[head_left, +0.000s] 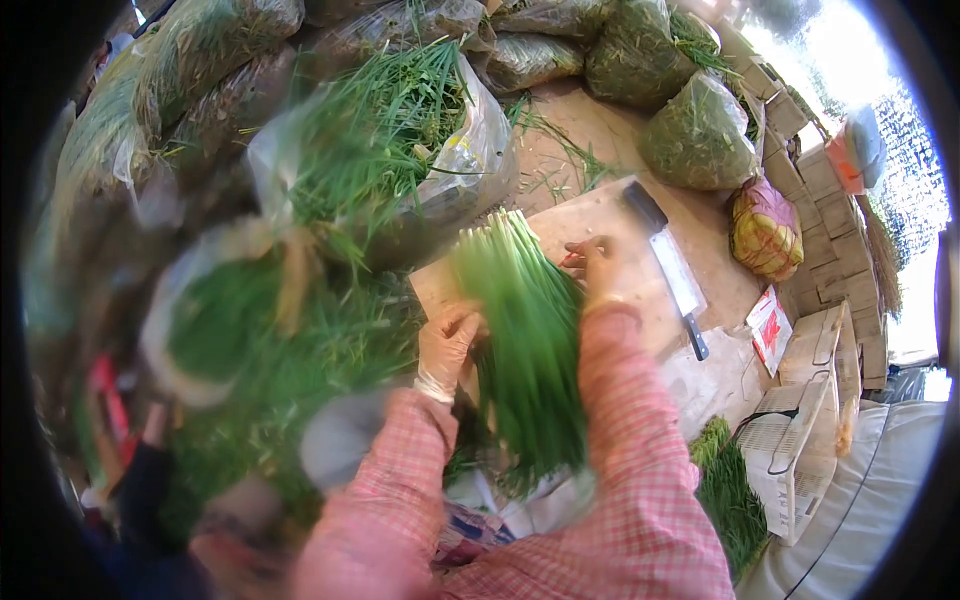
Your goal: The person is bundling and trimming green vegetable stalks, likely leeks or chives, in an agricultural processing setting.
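A thick bundle of green chives (525,330) lies across a wooden cutting board (625,225), white cut ends pointing away from me. My left hand (447,345), in a thin glove, presses against the bundle's left side. My right hand (592,270) rests at its right side near the top, fingers curled, with something small and red at the fingertips. Both sleeves are pink checked cloth.
A cleaver (668,265) lies on the board right of my right hand. Clear plastic bags of greens (400,140) crowd the left and back. A yellow-pink mesh sack (765,230), stacked cardboard boxes (835,215) and a white crate (790,455) stand at right.
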The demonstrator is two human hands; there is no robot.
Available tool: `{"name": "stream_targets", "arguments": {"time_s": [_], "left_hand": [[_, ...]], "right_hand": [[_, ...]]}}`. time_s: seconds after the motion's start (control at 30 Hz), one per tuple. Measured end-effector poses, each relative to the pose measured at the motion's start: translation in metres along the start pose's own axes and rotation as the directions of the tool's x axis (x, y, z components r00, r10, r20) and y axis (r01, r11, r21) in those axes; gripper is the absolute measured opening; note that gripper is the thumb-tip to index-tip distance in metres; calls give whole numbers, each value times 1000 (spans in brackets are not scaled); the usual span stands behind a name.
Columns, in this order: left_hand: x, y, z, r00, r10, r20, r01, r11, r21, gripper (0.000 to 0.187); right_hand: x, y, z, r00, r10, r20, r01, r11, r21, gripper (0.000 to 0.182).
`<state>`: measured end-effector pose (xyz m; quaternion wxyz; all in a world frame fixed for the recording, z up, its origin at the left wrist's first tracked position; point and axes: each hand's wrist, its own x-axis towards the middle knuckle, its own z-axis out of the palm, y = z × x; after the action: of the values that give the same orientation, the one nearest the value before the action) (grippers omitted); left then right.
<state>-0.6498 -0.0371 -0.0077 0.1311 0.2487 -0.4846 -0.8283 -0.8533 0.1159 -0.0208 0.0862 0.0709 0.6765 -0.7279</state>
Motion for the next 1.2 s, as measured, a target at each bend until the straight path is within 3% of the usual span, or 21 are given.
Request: {"name": "stream_targets", "arguments": {"time_s": [0.07, 0.13, 0.17, 0.23, 0.37, 0.47, 0.57, 0.67, 0.77, 0.87, 0.97, 1.07, 1.17, 1.2], "left_hand": [[7, -14, -9, 997, -59, 43, 64, 991, -120, 18], [9, -14, -8, 997, -70, 44, 76, 984, -163, 18], [8, -13, -8, 999, -48, 24, 50, 995, -81, 18], [6, -6, -4, 1000, 2, -7, -1, 996, 86, 17], [8, -14, -5, 996, 83, 21, -83, 997, -1, 20], [10, -15, -5, 989, 145, 2, -145, 989, 21, 26], [14, -24, -5, 987, 145, -69, -150, 986, -67, 32], [12, -23, -4, 990, 99, -99, -112, 985, -129, 36], [11, -22, -6, 995, 57, -86, -71, 984, -163, 34], [9, -15, -7, 999, 9, -39, -15, 986, -164, 27], [4, -4, 0, 1000, 15, -19, -18, 986, -168, 22], [3, -3, 1, 999, 33, -22, -36, 988, -152, 17], [4, -3, -2, 999, 37, -39, -41, 993, -107, 16], [4, -3, -2, 999, 31, -40, -35, 994, -107, 15]], "right_hand": [[1, 5, 2, 998, 58, 8, -58, 990, 132, 21], [9, 13, -4, 997, 47, 63, -53, 994, 98, 32], [12, 17, -6, 995, 42, 91, -49, 995, 81, 38], [2, 11, -2, 996, 20, 91, -29, 995, 92, 32], [-2, 18, -5, 988, -33, 153, 11, 989, 148, 39], [24, 50, -22, 983, -20, 181, 9, 998, 57, 40], [26, 54, -25, 987, -37, 156, 45, 998, -50, 24], [19, 46, -19, 997, 23, 75, -16, 996, -92, 15], [21, 53, -19, 996, -51, 74, 69, 957, -283, 15], [29, 65, -25, 961, -241, 136, 277, 850, -449, 14], [15, 45, -19, 982, -126, 140, 177, 873, -454, 13], [10, 41, -16, 997, -69, 30, 76, 905, -419, 14], [15, 46, -21, 980, -181, 84, 199, 841, -503, 15], [13, 43, -19, 986, -145, 82, 167, 885, -435, 16]]}}
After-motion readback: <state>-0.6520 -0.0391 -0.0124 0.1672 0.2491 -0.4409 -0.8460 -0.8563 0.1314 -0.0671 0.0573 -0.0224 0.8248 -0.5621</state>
